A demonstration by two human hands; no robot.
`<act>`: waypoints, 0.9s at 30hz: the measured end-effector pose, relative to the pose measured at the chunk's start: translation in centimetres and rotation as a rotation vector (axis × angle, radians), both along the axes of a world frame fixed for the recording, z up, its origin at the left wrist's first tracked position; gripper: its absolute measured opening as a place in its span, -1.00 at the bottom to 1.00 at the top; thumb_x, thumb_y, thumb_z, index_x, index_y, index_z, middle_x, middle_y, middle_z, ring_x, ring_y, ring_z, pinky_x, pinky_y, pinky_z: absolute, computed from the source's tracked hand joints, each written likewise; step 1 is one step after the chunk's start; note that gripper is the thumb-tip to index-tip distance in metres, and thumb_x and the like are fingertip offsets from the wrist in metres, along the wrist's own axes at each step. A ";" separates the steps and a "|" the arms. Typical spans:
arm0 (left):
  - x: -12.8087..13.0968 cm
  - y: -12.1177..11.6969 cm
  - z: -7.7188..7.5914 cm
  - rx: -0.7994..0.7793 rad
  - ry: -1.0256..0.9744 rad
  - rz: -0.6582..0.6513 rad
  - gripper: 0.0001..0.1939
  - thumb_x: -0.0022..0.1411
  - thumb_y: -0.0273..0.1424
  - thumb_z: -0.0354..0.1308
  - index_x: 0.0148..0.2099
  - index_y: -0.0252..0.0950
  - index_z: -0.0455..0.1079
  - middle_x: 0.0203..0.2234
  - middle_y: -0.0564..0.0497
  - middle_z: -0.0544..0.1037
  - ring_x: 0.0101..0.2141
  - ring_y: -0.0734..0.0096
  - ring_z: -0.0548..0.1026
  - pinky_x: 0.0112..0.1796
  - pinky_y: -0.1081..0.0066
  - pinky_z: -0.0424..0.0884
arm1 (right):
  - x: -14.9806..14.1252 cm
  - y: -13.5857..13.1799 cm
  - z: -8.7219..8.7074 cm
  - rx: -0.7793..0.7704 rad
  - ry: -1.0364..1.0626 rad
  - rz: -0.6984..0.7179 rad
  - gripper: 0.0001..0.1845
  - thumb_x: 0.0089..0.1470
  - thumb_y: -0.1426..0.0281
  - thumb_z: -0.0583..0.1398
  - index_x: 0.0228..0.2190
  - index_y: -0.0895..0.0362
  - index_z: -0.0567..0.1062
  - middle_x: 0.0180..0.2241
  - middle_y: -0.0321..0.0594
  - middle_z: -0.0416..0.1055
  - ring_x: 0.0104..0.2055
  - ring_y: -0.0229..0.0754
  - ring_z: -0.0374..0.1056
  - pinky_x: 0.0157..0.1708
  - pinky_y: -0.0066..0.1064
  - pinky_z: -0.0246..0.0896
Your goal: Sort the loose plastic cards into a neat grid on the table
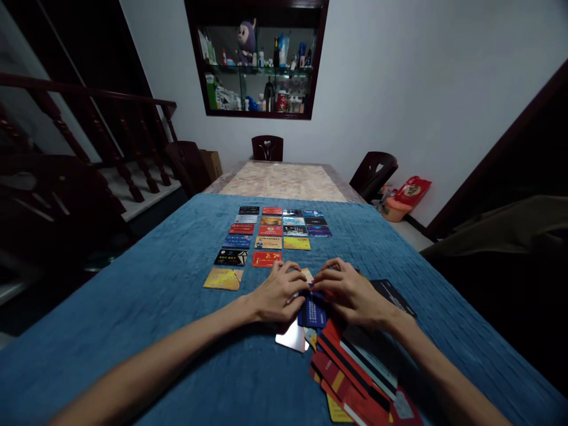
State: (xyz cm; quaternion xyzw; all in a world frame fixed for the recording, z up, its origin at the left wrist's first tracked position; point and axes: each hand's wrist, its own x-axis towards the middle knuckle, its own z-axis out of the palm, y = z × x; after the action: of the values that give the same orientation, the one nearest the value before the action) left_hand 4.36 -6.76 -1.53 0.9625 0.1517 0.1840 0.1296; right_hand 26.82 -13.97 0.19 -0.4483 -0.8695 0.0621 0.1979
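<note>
My left hand (284, 293) and my right hand (348, 293) meet over a loose pile of plastic cards. Their bent fingertips close in at the upper part of a dark blue card (315, 312) with white print. My left thumb lies along that card's left side. Parts of the cards beneath are hidden by my hands. A shiny silver-white card (291, 336) sticks out below my left hand. Red cards with black stripes (348, 361) fan out below my right hand, along with a pale blue striped card (370, 361). A black card (393, 296) lies beyond my right wrist.
Rows of cards lie face up ahead, among them a yellow card (223, 278), a black-and-gold card (231, 257) and a red card (267, 259). A blue cloth (168, 296) covers the near table. Chairs (267, 148) stand around it, and a railing (89, 92) is at left.
</note>
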 end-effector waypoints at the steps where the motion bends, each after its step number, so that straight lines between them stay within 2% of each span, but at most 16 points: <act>1: 0.0 0.0 -0.1 -0.002 0.006 -0.004 -0.75 0.23 -0.44 0.09 -0.04 -0.22 0.44 -0.05 -0.07 0.53 0.10 0.08 0.28 0.06 0.01 0.14 | -0.1 -0.1 0.0 0.001 -0.019 -0.001 -0.62 0.06 0.52 0.14 -0.12 -0.04 0.57 -0.10 -0.17 0.51 0.05 0.03 0.17 -0.01 -0.04 0.14; 5: 0.2 -0.1 -0.2 0.012 0.022 -0.019 -0.73 0.21 -0.43 0.09 -0.04 -0.20 0.44 -0.04 -0.07 0.53 0.13 0.06 0.26 0.09 0.01 0.11 | 0.3 -0.3 -0.1 0.018 -0.101 -0.014 -0.69 0.09 0.47 0.15 -0.19 -0.06 0.60 -0.12 -0.18 0.53 0.06 0.05 0.19 -0.02 -0.02 0.11; 10: 0.2 -0.2 -0.1 0.024 0.035 -0.046 -0.66 0.17 -0.38 0.13 0.01 -0.19 0.43 -0.02 -0.10 0.50 0.13 0.02 0.25 0.10 0.01 0.10 | 1.2 0.1 -0.6 0.070 -0.138 -0.055 -0.68 0.13 0.44 0.14 -0.14 -0.05 0.59 -0.08 -0.16 0.54 0.05 0.06 0.20 -0.03 -0.02 0.11; 16: 0.3 -0.3 0.0 0.035 0.064 -0.049 -0.51 0.11 -0.36 0.18 0.12 -0.22 0.35 0.02 -0.13 0.44 0.10 0.02 0.25 0.09 0.03 0.13 | 1.7 0.5 -1.2 0.046 -0.119 -0.104 -0.70 0.20 0.37 0.11 -0.11 -0.01 0.57 -0.08 -0.12 0.52 0.01 0.05 0.22 -0.07 -0.05 0.14; 22: 1.1 -0.1 0.1 0.037 0.071 -0.028 -0.56 0.15 -0.33 0.15 0.10 -0.23 0.34 -0.01 -0.14 0.43 0.08 0.04 0.25 0.08 0.02 0.15 | 1.7 0.7 -1.6 0.015 -0.063 -0.090 -0.70 0.22 0.37 0.10 -0.08 0.00 0.56 -0.10 -0.12 0.52 0.00 0.01 0.22 -0.05 -0.06 0.14; 27: 1.5 0.2 0.0 0.016 0.063 -0.060 -0.62 0.16 -0.39 0.12 0.06 -0.23 0.35 0.08 -0.13 0.42 0.18 0.00 0.19 0.12 -0.02 0.11 | 1.7 0.9 -1.9 0.003 -0.022 -0.089 -0.67 0.23 0.37 0.11 -0.02 -0.01 0.53 -0.09 -0.13 0.53 0.01 0.01 0.23 -0.02 -0.05 0.15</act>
State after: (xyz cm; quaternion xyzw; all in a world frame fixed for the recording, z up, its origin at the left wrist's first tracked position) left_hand 5.82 -6.55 -1.57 0.9729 0.1251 0.1508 0.1225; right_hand 28.56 -13.10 -1.66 -0.4869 -0.8508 0.0468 0.1919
